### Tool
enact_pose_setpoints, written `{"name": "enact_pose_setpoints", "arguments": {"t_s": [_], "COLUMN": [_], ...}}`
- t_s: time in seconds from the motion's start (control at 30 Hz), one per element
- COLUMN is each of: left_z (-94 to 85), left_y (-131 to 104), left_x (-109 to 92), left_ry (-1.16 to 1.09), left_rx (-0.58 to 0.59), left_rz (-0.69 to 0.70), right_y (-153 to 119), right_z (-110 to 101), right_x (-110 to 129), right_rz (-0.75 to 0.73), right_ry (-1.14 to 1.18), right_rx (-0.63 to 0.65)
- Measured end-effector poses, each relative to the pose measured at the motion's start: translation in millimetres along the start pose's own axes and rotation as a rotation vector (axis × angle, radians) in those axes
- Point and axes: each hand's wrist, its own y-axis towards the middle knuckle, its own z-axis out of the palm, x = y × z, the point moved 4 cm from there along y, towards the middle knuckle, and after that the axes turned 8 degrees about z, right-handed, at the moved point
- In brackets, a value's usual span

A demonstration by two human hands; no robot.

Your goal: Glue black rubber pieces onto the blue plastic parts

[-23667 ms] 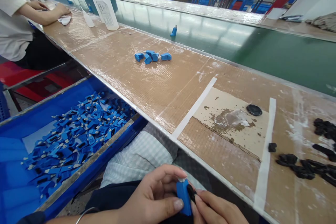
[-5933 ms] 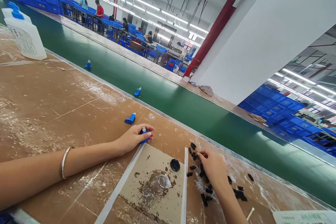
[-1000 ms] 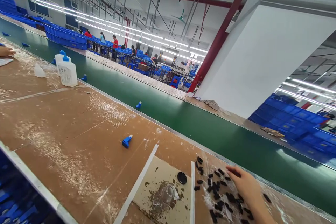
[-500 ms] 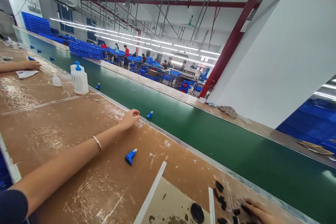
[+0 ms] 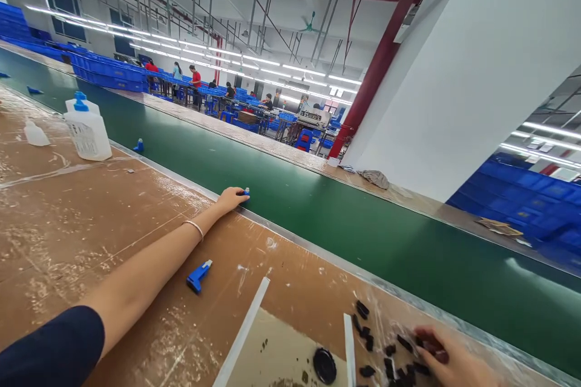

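My left hand (image 5: 230, 199) reaches over the near edge of the green conveyor belt (image 5: 308, 211), its fingers closed on a small blue plastic part (image 5: 247, 193) with a pale tip. A similar blue L-shaped part (image 5: 198, 277) lies on the brown tabletop below my forearm. At the lower right, my right hand (image 5: 442, 354) is bent over several small black pieces (image 5: 390, 369), fingers curled together; what they hold is hidden. A round black cap or dish (image 5: 324, 365) rests on a stained tan sheet (image 5: 272, 344) between white strips.
A white bottle with a blue cap (image 5: 88, 133) and a smaller squeeze bottle (image 5: 36, 133) stand at the left. Another blue part (image 5: 138, 145) sits on the belt. Blue crates (image 5: 109, 69) line the far side, with a crumpled grey cloth (image 5: 374, 179) on the far ledge.
My left hand has moved forward onto the belt edge and closed on the blue part there. My right hand has shifted among the black pieces, its fingers now more curled. The view has turned right.
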Motion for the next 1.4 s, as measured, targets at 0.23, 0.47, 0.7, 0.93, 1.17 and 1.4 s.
{"name": "enact_pose_setpoints", "arguments": {"t_s": [0.23, 0.47, 0.7, 0.93, 1.17, 1.4], "left_z": [-8.9, 20.6, 33.2, 40.3, 43.0, 44.9], "left_y": [-37, -178, -234, -236, -241, -247], "left_x": [-6, -54, -52, -45, -43, -42], "left_ry": [-0.248, -0.541, -0.701, -0.779, -0.787, -0.823], "left_rx": [0.022, 0.295, 0.534, 0.63, 0.668, 0.688], "left_rz": [-0.012, -0.112, -0.217, -0.314, -0.366, -0.461], "right_y": [-33, -99, -133, -159, -149, -165], "right_z": [-1, 31, 50, 65, 78, 89], "right_x": [36, 92, 105, 119, 107, 106], "right_rz": [-0.086, -0.309, -0.173, 0.001, -0.113, -0.189], "right_ry": [0.2, 0.312, 0.652, 0.999, 0.904, 0.708], "right_rx": [0.103, 0.379, 0.547, 0.562, 0.613, 0.519]}}
